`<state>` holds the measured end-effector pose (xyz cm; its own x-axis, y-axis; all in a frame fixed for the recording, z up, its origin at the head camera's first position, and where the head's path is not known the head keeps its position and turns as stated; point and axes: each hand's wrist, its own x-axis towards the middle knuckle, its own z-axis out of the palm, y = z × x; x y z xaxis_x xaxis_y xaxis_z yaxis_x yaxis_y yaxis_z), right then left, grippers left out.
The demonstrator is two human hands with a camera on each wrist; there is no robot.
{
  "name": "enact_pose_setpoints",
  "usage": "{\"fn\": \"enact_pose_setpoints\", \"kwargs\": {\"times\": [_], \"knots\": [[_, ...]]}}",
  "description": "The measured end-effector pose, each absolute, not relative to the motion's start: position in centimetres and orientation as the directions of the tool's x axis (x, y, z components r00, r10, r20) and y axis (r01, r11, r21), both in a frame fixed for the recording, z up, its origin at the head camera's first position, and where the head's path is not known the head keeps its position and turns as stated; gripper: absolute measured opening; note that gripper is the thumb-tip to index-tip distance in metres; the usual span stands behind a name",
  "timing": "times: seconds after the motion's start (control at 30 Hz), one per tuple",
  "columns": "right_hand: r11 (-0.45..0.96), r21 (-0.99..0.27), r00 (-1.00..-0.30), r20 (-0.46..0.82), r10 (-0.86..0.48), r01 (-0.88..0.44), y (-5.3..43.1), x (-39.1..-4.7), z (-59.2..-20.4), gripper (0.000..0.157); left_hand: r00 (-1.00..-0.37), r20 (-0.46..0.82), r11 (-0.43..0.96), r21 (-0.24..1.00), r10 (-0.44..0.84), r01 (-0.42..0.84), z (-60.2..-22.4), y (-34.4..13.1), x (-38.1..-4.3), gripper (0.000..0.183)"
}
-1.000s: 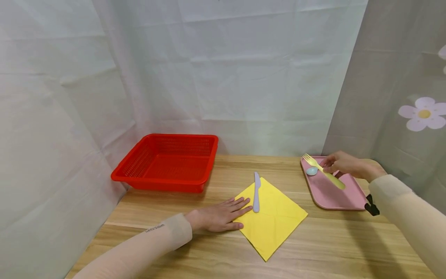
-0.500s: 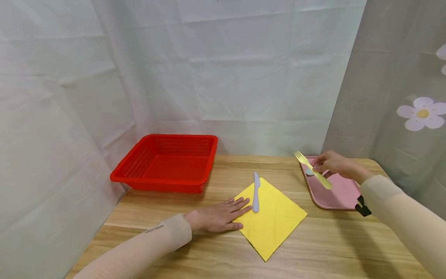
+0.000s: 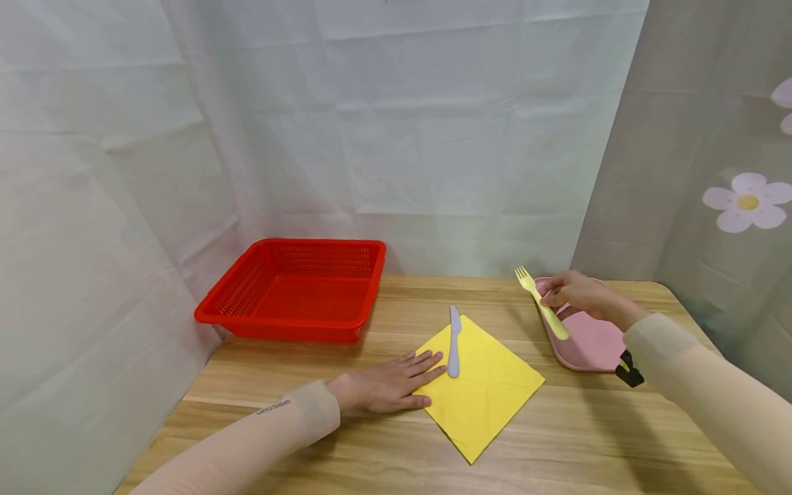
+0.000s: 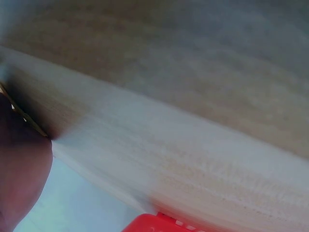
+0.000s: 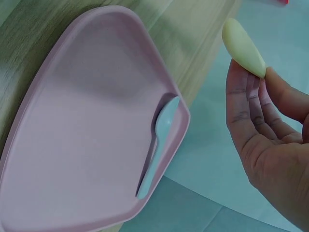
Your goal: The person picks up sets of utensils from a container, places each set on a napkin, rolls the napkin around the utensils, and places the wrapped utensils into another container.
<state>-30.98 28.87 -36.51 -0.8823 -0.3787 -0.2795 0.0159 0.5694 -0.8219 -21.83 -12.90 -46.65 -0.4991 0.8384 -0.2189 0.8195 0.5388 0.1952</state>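
Observation:
My left hand (image 3: 392, 383) lies flat, fingers spread, on the left corner of a yellow napkin (image 3: 489, 385). Beside its fingertips a lilac knife (image 3: 454, 344) rests on the napkin, blade pointing away and past the edge. My right hand (image 3: 584, 295) pinches a pale yellow fork (image 3: 553, 320) between thumb and fingers, tines up and to the left, over the left side of the pink tray (image 3: 590, 347). In the right wrist view the fork's handle end (image 5: 243, 47) shows above the fingers. A light blue spoon (image 5: 159, 145) lies inside the tray along one edge.
A red plastic basket (image 3: 297, 326) stands at the back left of the wooden table (image 3: 346, 457). Pale curtains (image 3: 433, 137) hang behind the table and along both sides. A black clip-like piece (image 3: 629, 370) sits at the right wrist.
My right hand has carried the fork up and to the left, from over the tray's middle to its left edge. The spoon is now hidden in the head view. The left hand stays put.

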Motion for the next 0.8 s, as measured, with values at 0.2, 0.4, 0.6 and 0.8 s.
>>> {"fn": "enact_pose_setpoints", "kwargs": {"times": [0.2, 0.4, 0.6, 0.8], "knots": [[0.569, -0.821, -0.883, -0.295, -0.364, 0.039, 28.5, -30.9, -36.5, 0.025, -0.507, -0.222, 0.548, 0.199, 0.833, 0.812, -46.7, -12.9, -21.9, 0.070], [0.559, -0.827, -0.882, -0.308, -0.357, 0.062, 28.2, -31.0, -36.7, 0.024, -0.509, -0.228, 0.551, 0.199, 0.830, 0.810, -46.7, -12.9, -21.9, 0.070], [0.530, -0.845, -0.881, -0.305, -0.361, 0.075, 27.6, -31.0, -37.2, 0.019, -0.510, -0.225, 0.552, 0.198, 0.830, 0.810, -46.7, -12.9, -21.8, 0.069], [0.506, -0.858, -0.881, -0.305, -0.363, 0.089, 26.7, -31.0, -37.2, 0.021, -0.509, -0.224, 0.550, 0.193, 0.831, 0.813, -46.7, -12.9, -21.9, 0.070]]}}
